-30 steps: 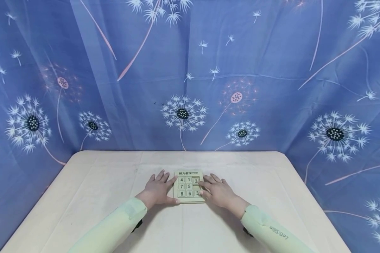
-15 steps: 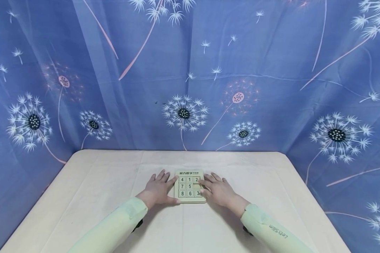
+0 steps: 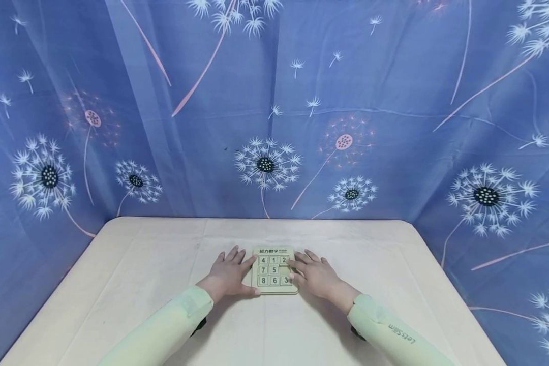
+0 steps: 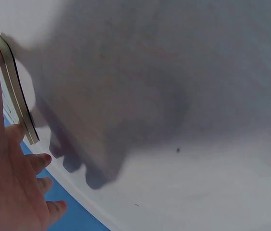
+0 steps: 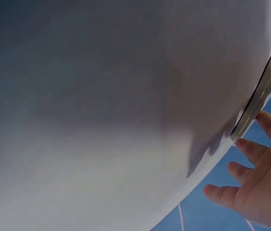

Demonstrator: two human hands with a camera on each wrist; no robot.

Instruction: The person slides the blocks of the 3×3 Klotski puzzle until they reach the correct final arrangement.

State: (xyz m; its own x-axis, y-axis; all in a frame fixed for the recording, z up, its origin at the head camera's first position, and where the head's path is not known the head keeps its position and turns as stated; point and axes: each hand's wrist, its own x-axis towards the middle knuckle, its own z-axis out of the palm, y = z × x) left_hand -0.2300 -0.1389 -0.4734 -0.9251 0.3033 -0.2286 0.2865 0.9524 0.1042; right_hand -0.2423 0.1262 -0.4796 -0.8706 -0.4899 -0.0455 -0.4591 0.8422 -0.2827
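A pale green sliding number puzzle point(image 3: 275, 291) lies flat on the table between both hands. Its tiles read 4, 1, 2 on top, then 7, 5 and a gap, then 8, 6, 3. My left hand point(image 3: 226, 274) steadies the left side, index finger at the upper edge and thumb on the lower corner. At the right side, my right hand point(image 3: 319, 277) has its index fingertip by the 2 tile point(image 3: 283, 260) and its thumb by the 3 tile point(image 3: 285, 280). Both wrist views catch just the puzzle's side edge point(image 4: 18, 86) and spread fingers point(image 5: 253, 151).
A cream cloth covers the table point(image 3: 155, 244). Blue curtains point(image 3: 201, 168) with dandelion prints stand behind it and along both sides. Pale green sleeves point(image 3: 164, 325) cover both forearms.
The 2 tile has slid up slightly into the top right corner under the right index finger, then stayed there. The left hand has kept its place on the puzzle.
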